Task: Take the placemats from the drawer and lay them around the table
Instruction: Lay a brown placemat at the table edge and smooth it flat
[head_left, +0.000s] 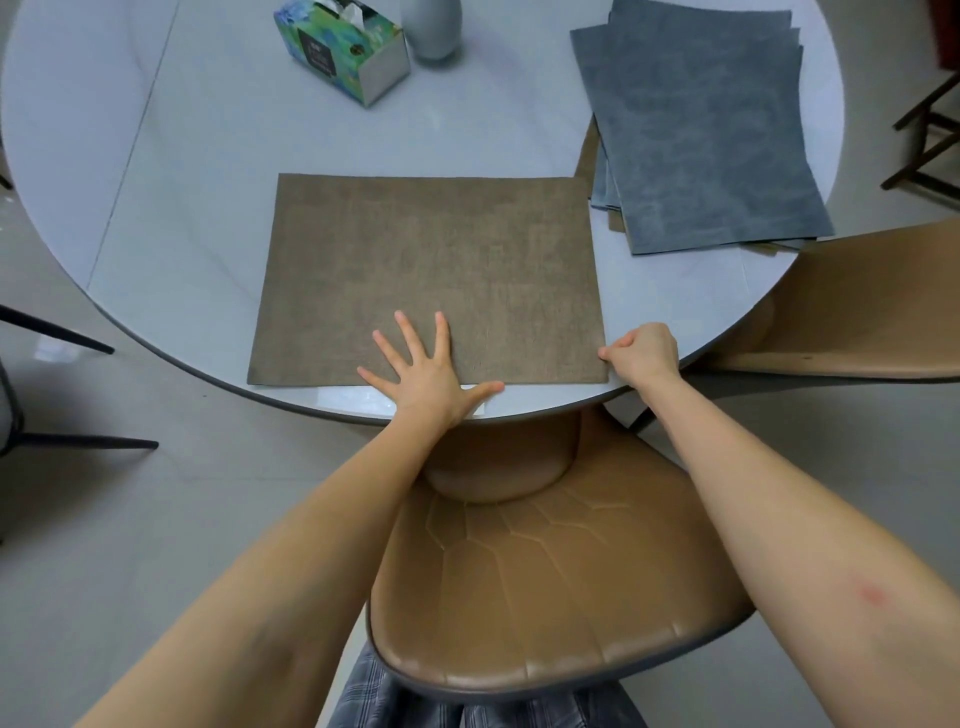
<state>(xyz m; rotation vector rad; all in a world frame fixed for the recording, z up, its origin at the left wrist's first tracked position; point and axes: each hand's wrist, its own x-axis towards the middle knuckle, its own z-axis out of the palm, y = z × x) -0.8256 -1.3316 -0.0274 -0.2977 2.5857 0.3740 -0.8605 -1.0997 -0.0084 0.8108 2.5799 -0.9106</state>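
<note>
We see a colourful green and blue cardboard tissue box (340, 49) standing near the far side of a round pale grey table (156, 182), with white tissue poking from its top. Just to its right is a smooth pale grey rounded vase (432, 28), cut off by the top edge. A tan leather chair with stitched panels (540, 587) is tucked in at the near edge of our view. A second tan chair (872, 312) sits at the right. Dark chair legs (78, 441) show at the left, on a light tiled floor (130, 519).
</note>
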